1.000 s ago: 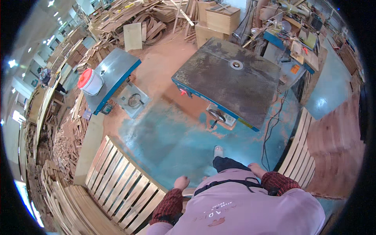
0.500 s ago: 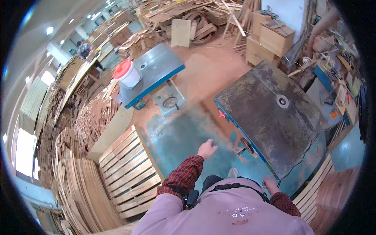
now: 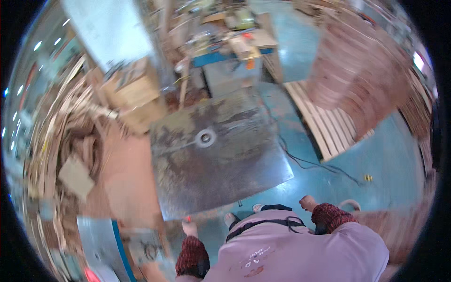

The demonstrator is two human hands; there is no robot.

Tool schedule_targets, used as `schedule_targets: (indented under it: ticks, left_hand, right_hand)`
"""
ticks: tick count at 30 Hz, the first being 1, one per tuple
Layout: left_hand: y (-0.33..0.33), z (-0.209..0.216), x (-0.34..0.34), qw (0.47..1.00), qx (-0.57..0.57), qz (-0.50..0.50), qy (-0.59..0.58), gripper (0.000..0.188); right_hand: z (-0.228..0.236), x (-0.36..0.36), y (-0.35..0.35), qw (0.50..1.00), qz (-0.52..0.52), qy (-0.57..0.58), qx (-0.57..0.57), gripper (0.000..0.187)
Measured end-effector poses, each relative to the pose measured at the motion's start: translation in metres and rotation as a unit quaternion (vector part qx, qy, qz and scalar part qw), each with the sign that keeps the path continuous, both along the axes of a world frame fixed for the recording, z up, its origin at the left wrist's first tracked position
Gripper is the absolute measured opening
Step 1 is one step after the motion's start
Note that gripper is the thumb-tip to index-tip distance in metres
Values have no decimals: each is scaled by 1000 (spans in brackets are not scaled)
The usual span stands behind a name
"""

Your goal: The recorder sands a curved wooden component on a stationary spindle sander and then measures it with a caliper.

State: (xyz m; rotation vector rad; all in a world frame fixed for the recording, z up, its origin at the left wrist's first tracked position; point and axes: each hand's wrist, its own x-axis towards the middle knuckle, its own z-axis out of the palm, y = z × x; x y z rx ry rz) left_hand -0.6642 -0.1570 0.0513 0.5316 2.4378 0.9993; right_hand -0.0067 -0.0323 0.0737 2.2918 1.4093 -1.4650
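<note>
A machine table (image 3: 235, 171) with a worn, stained metal top and a round spindle opening (image 3: 206, 137) stands right in front of me. My left hand (image 3: 189, 229) is at its near left edge, right by a small red switch (image 3: 188, 218). Blur hides its fingers, and I cannot tell whether it touches the switch. My right hand (image 3: 308, 203) hangs over the floor beyond the table's near right corner. Its fingers are curled in, with nothing visible in them.
A second metal table with a blue edge (image 3: 118, 244) stands at the lower left. Slatted pallets (image 3: 329, 124) bearing stacked brown boards (image 3: 361, 66) are on the right. A black cable (image 3: 312, 164) crosses the blue floor. Wooden boxes (image 3: 136, 94) and a cluttered bench (image 3: 230, 56) stand behind the table.
My view has swung to the right, so the stained table is now in front of me. My left hand has come to its edge by the red switch; my right hand has moved outward.
</note>
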Motion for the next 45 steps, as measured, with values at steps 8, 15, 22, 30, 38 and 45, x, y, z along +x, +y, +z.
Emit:
schedule_targets:
  ticks: [8,15,22,30,38,45]
  left_hand:
    - [13,-41,-25,984,20,-170,-42,11]
    - [18,-58,-86,810,-49,-134,-569,36]
    - [40,-50,-42,854,-181,-231,-430,45]
    - [130,-38,191,799,-274,-498,-194,47]
    - [190,-37,410,597,-267,-754,62,51]
    - [247,-81,568,407,-151,-882,183,52]
  right_hand:
    - [5,-123,-86,998,-13,-50,-40,44]
    - [13,-140,-124,999,-37,-3,25,45]
    - [9,-67,-131,996,-81,-12,-35,47]
    - [-17,48,-116,994,-7,21,106,42]
    - [-11,262,-152,959,-264,20,99,47]
    - [12,349,-196,914,-404,1,39,38]
